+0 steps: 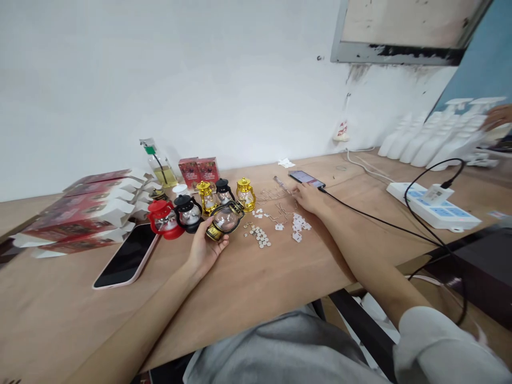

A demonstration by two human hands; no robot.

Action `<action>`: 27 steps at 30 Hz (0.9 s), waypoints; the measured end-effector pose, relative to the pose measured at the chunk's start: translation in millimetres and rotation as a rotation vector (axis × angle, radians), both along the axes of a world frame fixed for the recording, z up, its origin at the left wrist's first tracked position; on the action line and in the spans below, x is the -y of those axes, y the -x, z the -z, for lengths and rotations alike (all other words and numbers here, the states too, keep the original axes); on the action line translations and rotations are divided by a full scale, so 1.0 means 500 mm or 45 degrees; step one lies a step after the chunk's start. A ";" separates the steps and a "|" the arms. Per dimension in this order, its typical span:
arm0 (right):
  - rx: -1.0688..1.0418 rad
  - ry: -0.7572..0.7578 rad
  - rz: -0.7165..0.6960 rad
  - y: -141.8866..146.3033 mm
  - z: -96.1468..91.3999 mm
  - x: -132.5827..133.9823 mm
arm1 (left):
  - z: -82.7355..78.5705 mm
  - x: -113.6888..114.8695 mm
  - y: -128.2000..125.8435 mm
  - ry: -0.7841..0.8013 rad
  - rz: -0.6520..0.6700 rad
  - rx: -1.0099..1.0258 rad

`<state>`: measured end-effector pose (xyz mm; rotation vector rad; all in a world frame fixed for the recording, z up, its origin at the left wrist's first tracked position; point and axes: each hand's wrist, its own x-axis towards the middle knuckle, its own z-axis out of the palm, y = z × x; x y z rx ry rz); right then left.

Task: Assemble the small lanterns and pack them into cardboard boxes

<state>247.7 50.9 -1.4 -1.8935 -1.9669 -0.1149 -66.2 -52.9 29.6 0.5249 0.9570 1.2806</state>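
Note:
My left hand [204, 249] is closed around the base of a small black-and-gold lantern [226, 218], which is tilted with its clear globe upward. My right hand [308, 198] rests on the table beside a phone [306, 179], its fingers partly stretched out over thin bent wire handles [283, 212]. Behind the held lantern stand a red lantern [165, 220], a black lantern [188, 212] and gold lanterns [245, 195]. Button cells [261, 236] and small white plastic pieces [299, 226] lie between my hands. A screwdriver [281, 184] lies near the wires.
Flattened red boxes [84, 208] are stacked at left beside a second phone [127, 257]. A bottle of yellowish liquid [160, 166] and small red boxes [199, 172] stand by the wall. At right are a power strip [434, 207], a black cable, white spray bottles [432, 136] and another person's hand [497, 116].

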 end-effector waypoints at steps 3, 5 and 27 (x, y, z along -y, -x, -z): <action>0.032 -0.042 0.216 -0.001 -0.002 0.009 | 0.002 -0.002 0.002 -0.005 0.010 0.004; 0.056 -0.030 0.350 0.003 -0.001 0.014 | 0.003 -0.001 0.004 -0.004 0.016 0.012; -0.238 -0.009 0.316 0.022 0.027 -0.016 | -0.009 0.008 -0.002 0.001 0.088 -0.027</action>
